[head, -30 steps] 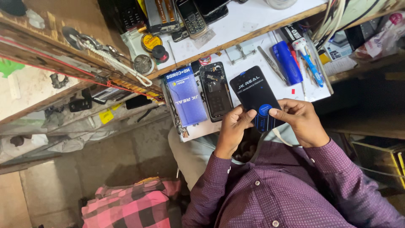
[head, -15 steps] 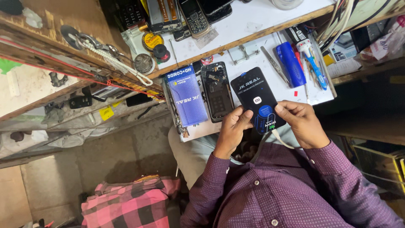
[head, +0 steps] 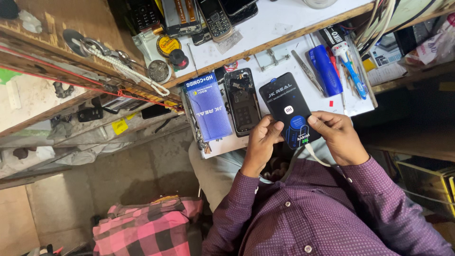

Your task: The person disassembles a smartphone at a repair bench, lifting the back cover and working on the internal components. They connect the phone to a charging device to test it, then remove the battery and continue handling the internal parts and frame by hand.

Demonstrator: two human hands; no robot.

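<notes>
My left hand (head: 259, 142) and right hand (head: 337, 135) have their fingers closed around a flat black smartphone (head: 289, 110) with a white cable (head: 316, 156), above the white table (head: 284, 28).

Your black smartphone (head: 290, 110) is lit: dark screen, a small white square logo near the middle, blue graphic toward the lower end. It sits face up, tilted, top end pointing away from you over the white work mat, lower end pinched from both sides between your hands. A white cable (head: 316, 156) leaves the bottom edge and appears plugged in, though the port itself is hidden.
</notes>
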